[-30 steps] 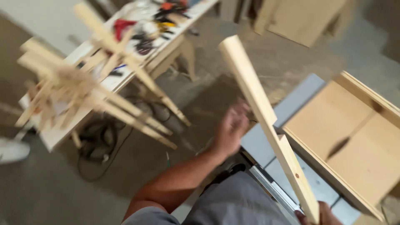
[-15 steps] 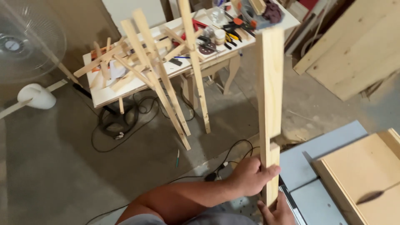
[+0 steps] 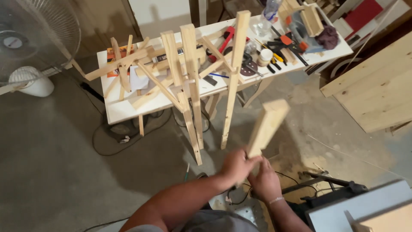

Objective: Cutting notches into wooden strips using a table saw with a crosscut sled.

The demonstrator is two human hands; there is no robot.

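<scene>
Pale pine, planed square, the wooden plank [image 3: 267, 126] sits just right of the frame's centre and is held by both hands at its lower end. Its long axis rises from the hands toward the upper right, tipped toward the camera so that the square-cut top end faces the lens and the length looks foreshortened. The left hand [image 3: 235, 165] wraps the plank's lower end from the left, fingers closed round it, forearm running down to the lower left of the frame. The right hand [image 3: 265, 182] sits just below and to the right of it, touching the left hand, its back to the camera and a thin band at the wrist; its fingers curl toward the plank's bottom end, though the grip itself is hidden behind the hand. Neither hand is nearer in any useful sense, since both clasp the same short stretch of wood, with the left slightly higher.

Beyond the plank, in the upper middle of the frame, a wooden frame assembly [image 3: 189, 81] of crossed slats leans against a white worktable [image 3: 128, 109] littered with clamps and tools. A pedestal fan [image 3: 30, 47] fills the upper left, wide boards [image 3: 377, 86] lean at the right edge, and cables trail across the concrete floor [image 3: 56, 180].
</scene>
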